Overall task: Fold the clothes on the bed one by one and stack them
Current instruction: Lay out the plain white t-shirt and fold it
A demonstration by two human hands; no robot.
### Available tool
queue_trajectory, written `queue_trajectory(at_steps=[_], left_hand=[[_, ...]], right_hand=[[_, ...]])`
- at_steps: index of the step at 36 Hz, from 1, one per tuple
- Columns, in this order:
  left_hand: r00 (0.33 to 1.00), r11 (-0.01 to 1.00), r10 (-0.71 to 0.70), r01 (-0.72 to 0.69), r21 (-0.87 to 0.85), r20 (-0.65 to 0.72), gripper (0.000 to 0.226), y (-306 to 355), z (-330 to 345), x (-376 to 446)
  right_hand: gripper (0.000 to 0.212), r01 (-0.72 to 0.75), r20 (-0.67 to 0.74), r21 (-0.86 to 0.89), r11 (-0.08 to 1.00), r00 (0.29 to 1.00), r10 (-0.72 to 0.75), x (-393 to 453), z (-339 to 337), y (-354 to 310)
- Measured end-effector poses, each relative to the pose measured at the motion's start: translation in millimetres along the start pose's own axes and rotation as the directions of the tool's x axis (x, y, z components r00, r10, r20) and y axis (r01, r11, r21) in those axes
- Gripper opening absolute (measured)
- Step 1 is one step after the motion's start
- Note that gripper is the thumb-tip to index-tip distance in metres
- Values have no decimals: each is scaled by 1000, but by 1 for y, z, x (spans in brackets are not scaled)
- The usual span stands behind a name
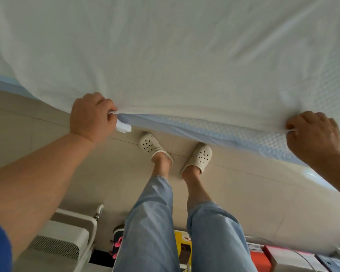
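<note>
Sheet (pixel 165 55), perhaps quilted, stretched between gripping hands (pixel 90 114) (pixel 314 132).

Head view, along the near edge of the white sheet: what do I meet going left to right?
left hand gripping the sheet → left clog on the floor → right clog → right hand gripping the sheet.

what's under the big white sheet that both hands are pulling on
Under the white fabric sheet, a pale blue textured quilted layer shows along the lifted edge between the left hand and right hand. Whatever lies further in is covered by the sheet.
</note>
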State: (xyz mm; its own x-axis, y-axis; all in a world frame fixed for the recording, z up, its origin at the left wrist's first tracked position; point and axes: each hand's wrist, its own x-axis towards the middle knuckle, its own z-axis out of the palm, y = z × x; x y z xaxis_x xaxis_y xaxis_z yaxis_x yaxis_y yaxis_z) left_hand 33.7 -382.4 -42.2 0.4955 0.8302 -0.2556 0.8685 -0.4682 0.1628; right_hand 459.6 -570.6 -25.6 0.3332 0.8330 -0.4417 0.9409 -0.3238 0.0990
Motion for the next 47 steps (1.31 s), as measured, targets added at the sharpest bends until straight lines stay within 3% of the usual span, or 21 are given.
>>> queue_trajectory(at_steps=[7, 10, 13, 18, 20, 23, 26, 32, 35, 43, 47], left_hand=[[997, 997, 0, 6, -78, 77, 28, -2, -9, 16], [997, 990, 42, -32, -138, 68, 29, -8, -22, 19], [997, 973, -35, 50, -225, 70, 34, -9, -37, 25], [974, 882, -218, 224, -415, 64, 23, -4, -59, 47], [960, 845, -266, 276, -457, 88, 28, 0, -68, 65], [943, 813, -324, 319, -488, 77, 30, 3, -78, 101], [940, 831, -337, 326, -451, 57, 34, 4, -82, 143], [920, 863, -390, 376, -337, 28, 43, 7, -88, 220], [916, 868, -399, 390, -309, 35, 35, 10, -88, 246], [860, 822, -510, 493, -286, 19, 33, 9, -87, 279], [871, 846, -484, 489, -213, 78, 29, 10, -80, 281]], right_hand=[[29, -20, 161, 46, 999, 987, 12, 9, -21, 1], [26, -87, 185, 127, 988, 981, 63, 14, -34, 5], [20, -187, 157, 247, 951, 976, 151, 23, -52, 8], [16, -348, 153, 503, 791, 937, 315, 43, -82, 14], [15, -371, 126, 622, 690, 917, 379, 55, -88, 16], [10, -389, 118, 742, 546, 878, 464, 84, -93, 18], [12, -406, 141, 778, 480, 856, 497, 115, -97, 21], [24, -388, 19, 738, 552, 830, 558, 183, -98, 16], [27, -364, -19, 744, 561, 827, 561, 205, -101, 14], [27, -406, 5, 683, 607, 833, 553, 236, -101, 17], [28, -444, 43, 662, 604, 826, 561, 240, -99, 16]])
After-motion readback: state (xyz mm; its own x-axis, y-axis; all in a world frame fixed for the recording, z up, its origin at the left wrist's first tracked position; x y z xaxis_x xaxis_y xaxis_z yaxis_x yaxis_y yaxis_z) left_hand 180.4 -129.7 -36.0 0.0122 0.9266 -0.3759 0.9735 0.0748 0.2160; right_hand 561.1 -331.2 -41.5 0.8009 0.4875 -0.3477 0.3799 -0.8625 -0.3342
